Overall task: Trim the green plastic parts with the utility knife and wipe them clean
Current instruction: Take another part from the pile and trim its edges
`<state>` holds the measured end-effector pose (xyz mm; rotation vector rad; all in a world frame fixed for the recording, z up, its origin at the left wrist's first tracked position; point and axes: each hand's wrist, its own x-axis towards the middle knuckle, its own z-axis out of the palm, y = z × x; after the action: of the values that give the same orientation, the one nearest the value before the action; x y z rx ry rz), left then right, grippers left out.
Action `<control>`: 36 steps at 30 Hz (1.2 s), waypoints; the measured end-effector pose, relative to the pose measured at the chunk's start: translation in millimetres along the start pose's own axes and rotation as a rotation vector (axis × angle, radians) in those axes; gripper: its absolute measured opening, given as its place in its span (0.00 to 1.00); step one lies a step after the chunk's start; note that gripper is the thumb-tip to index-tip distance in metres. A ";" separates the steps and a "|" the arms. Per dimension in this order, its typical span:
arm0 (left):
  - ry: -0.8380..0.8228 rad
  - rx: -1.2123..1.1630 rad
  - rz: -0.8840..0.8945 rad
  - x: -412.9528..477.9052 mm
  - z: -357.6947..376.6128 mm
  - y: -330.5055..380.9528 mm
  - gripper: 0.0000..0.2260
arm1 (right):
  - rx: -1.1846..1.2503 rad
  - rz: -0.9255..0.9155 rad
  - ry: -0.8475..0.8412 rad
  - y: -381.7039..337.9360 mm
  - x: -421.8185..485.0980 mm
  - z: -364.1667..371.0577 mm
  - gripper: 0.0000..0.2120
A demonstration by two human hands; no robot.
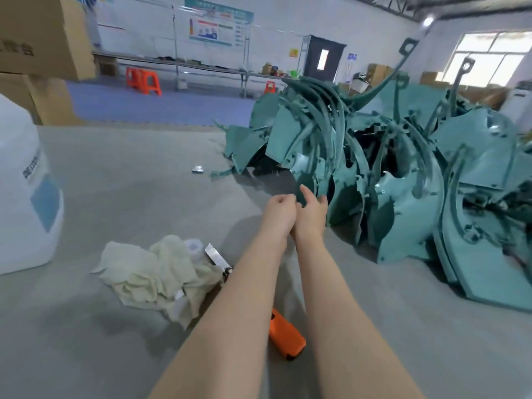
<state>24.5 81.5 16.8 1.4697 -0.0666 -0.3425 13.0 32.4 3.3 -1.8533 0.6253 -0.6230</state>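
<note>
A big heap of green plastic parts (403,174) covers the right half of the grey table (121,174). Both my arms reach to the heap's near left edge. My left hand (280,211) has its fingers curled at the rim of one green part (309,174). My right hand (312,210) grips the same rim, thumb raised, fingertips on the plastic. The utility knife lies behind my left forearm: its orange handle (286,335) shows near me and its bare metal blade (214,254) points away, beside a crumpled cream cloth (161,272).
A large white plastic jug (26,197) stands at the table's left edge. A small white bottle (193,247) lies on the cloth, and a small metal piece (198,169) rests mid-table. Cardboard boxes (43,38) stand at the far left; orange stools (144,80) and workbenches lie beyond.
</note>
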 end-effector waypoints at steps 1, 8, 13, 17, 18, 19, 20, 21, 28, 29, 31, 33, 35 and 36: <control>0.002 0.003 -0.006 6.2 3.0 2.0 0.08 | 0.005 0.023 -0.013 1.6 6.5 2.3 0.22; -0.030 0.275 0.130 32.5 19.3 -3.1 0.21 | -0.485 -0.055 0.014 31.0 26.8 10.0 0.23; 0.024 0.231 0.173 41.3 10.2 -2.3 0.19 | -0.323 -0.219 0.330 31.7 6.6 -6.7 0.23; 0.030 0.258 0.096 43.6 2.1 -5.7 0.22 | -0.014 -0.129 0.344 28.1 -4.1 -20.1 0.28; 0.030 0.292 0.075 42.6 0.3 -6.4 0.23 | 0.071 -0.039 0.317 28.6 -4.2 -22.6 0.29; 0.036 0.351 0.065 41.7 -2.5 -6.5 0.24 | 0.124 0.035 0.288 30.4 -4.5 -24.3 0.26; 0.048 0.414 0.058 41.6 -5.8 -6.8 0.23 | 0.131 0.075 0.265 32.9 -6.1 -24.8 0.21; 0.057 0.460 0.063 41.9 -8.6 -6.7 0.20 | 0.092 0.078 0.254 35.4 -9.1 -24.3 0.17; -0.056 0.339 -0.064 26.4 -10.0 -9.4 0.20 | -0.175 -0.326 0.452 28.3 -35.8 -22.5 0.19; -0.059 0.327 -0.053 23.3 -10.7 -9.6 0.21 | -0.099 -0.325 0.439 23.3 -39.7 -24.6 0.18; -0.060 0.285 0.013 15.2 -16.6 -5.6 0.17 | 0.101 -0.237 0.421 11.4 -46.7 -32.2 0.16; -0.036 0.210 0.120 6.6 -29.3 3.1 0.14 | 0.417 -0.118 0.326 -1.2 -50.5 -42.3 0.13; 0.010 0.045 0.158 -5.6 -48.0 12.6 0.11 | 0.725 0.047 0.151 -11.2 -54.5 -47.3 0.13; 0.004 -0.098 0.139 -12.9 -58.6 16.2 0.09 | 0.841 0.122 0.073 -15.6 -57.7 -45.5 0.13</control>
<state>30.0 142.3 28.5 1.3606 -0.1456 -0.2267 -57.5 46.0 25.2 -1.0053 0.4204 -0.7298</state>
